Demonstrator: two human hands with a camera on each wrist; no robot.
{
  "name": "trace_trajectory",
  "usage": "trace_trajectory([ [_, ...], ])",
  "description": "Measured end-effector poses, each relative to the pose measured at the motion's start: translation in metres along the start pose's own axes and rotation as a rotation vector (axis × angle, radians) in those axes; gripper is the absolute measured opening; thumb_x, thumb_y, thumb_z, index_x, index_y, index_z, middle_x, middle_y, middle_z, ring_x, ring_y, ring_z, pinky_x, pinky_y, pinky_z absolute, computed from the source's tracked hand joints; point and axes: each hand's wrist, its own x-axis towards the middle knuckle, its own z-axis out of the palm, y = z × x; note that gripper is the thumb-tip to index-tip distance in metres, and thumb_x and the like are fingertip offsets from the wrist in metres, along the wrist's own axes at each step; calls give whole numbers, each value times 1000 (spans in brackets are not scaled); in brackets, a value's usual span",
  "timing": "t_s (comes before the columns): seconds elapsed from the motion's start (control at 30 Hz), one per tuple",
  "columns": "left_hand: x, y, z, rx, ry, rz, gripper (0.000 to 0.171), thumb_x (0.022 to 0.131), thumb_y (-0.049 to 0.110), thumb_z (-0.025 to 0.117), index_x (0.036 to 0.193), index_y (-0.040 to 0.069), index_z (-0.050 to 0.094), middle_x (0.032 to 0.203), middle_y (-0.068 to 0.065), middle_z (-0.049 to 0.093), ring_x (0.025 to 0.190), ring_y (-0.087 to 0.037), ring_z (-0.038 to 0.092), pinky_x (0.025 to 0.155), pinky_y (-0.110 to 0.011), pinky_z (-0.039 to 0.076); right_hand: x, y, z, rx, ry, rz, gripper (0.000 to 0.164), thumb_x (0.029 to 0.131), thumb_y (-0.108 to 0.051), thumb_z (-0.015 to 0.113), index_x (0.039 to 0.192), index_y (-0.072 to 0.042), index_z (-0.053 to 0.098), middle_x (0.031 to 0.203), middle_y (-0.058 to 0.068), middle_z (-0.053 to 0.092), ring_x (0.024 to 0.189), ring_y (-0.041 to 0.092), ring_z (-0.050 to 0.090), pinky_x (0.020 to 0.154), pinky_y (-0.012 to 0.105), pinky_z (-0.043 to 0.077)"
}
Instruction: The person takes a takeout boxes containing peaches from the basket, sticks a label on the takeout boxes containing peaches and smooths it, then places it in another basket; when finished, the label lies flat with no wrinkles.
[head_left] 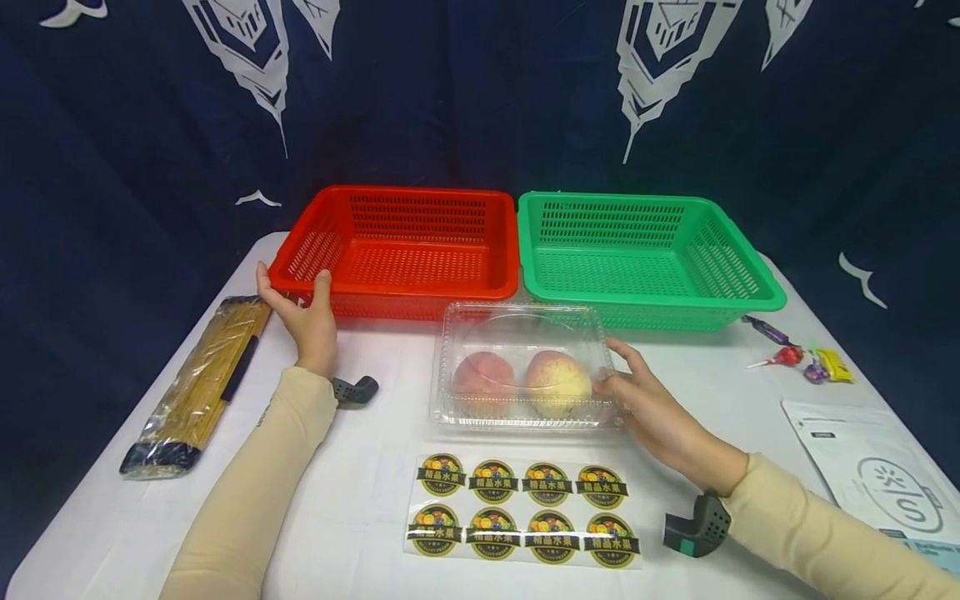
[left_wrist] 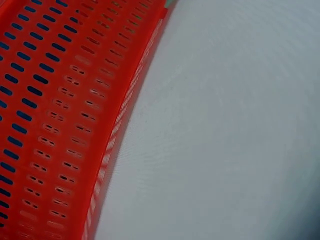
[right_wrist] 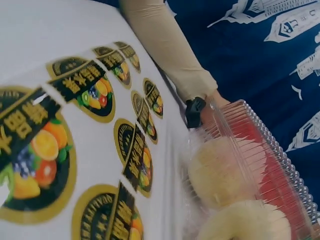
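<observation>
A white table (head_left: 367, 508), dark blue curtain (head_left: 457, 100) behind, and mid-frame there's the clear box (head_left: 527, 423) with 2 fruits (head_left: 558, 383)! Right hand (head_left: 660, 417) grips its right end; left hand (head_left: 311, 325) is spread at the corner of the red basket (head_left: 420, 291), upper left. Danger: tilt that single-sided hold and the fruits could roll, bruise! Red and green basket (head_left: 652, 300) block behind, sticker sheet (head_left: 525, 503) in front, sweets (head_left: 787, 357) far right
</observation>
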Motion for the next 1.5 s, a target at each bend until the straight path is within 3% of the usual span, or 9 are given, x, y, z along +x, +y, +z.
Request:
trace_trajectory([
  [0.1, 1, 6, -2, 97, 33, 44, 97, 101, 17, 75, 172, 23, 9, 178, 0, 12, 161, -9, 15, 127, -17, 17, -1, -5, -2, -2, 34, -72, 93, 101, -8, 52, 173, -13, -7, 173, 35, 4, 149, 46, 34, 116, 52, 33],
  [0.23, 4, 15, -5, 194, 62, 136, 96, 99, 23, 78, 171, 20, 15, 177, 3, 13, 161, -6, 9, 125, -17, 10, -3, -16, -8, 32, 34, -160, 88, 104, -4, 50, 172, -9, -6, 175, 32, -5, 160, 54, 11, 128, 67, 12],
  [0.37, 7, 24, -5, 201, 57, 219, 94, 98, 26, 80, 170, 19, 20, 175, 4, 21, 157, 0, 16, 125, -18, 12, -4, -24, -13, 35, 53, -223, 79, 108, -3, 48, 172, -5, 1, 176, 27, 1, 163, 49, 7, 131, 60, 15],
  [0.6, 5, 45, 0, 181, -39, 422, 84, 95, 17, 79, 164, 6, 32, 168, -1, 38, 153, -5, 30, 126, -22, 16, -10, -27, -7, -97, 123, -413, 63, 107, 3, 50, 165, 2, 26, 170, 21, 26, 156, 37, 28, 103, 16, 45],
  [0.83, -15, 65, 9, 195, -283, 549, 66, 96, 13, 73, 154, -3, 47, 161, -11, 50, 151, -18, 41, 128, -35, 26, -13, -26, 6, -98, 55, -706, 55, 102, 16, 54, 150, -10, 54, 147, -3, 60, 134, 11, 59, 101, 17, 52],
  [0.97, -30, 75, 11, 190, -485, 511, 55, 96, 5, 71, 148, -6, 55, 152, -15, 60, 143, -17, 51, 126, -38, 33, -12, -27, 15, -96, -33, -748, 54, 102, 17, 55, 145, -15, 60, 137, -4, 68, 125, 11, 66, 101, 20, 54],
  [1.17, -54, 89, 3, 92, -801, 270, 43, 97, -8, 65, 139, -11, 59, 132, 4, 74, 124, -12, 68, 112, -28, 50, -8, -27, 26, -77, -132, -740, 49, 101, 16, 57, 139, -14, 64, 129, 3, 72, 116, 15, 71, 100, 27, 59],
  [1.4, -63, 97, -9, 102, -1078, 77, 33, 101, -7, 61, 133, -4, 67, 128, 2, 76, 121, -14, 72, 104, -27, 56, -5, -24, 38, -32, -281, -729, 27, 102, 15, 55, 129, 17, 58, 122, 4, 74, 111, 16, 73, 96, 33, 62],
  [1.5, -61, 97, -13, 193, -1225, 62, 33, 101, -5, 65, 133, -7, 66, 129, -5, 75, 120, -16, 72, 104, -29, 56, -4, -22, 43, -34, -321, -714, 25, 103, 13, 56, 128, 15, 60, 119, 7, 74, 109, 16, 74, 95, 34, 62],
])
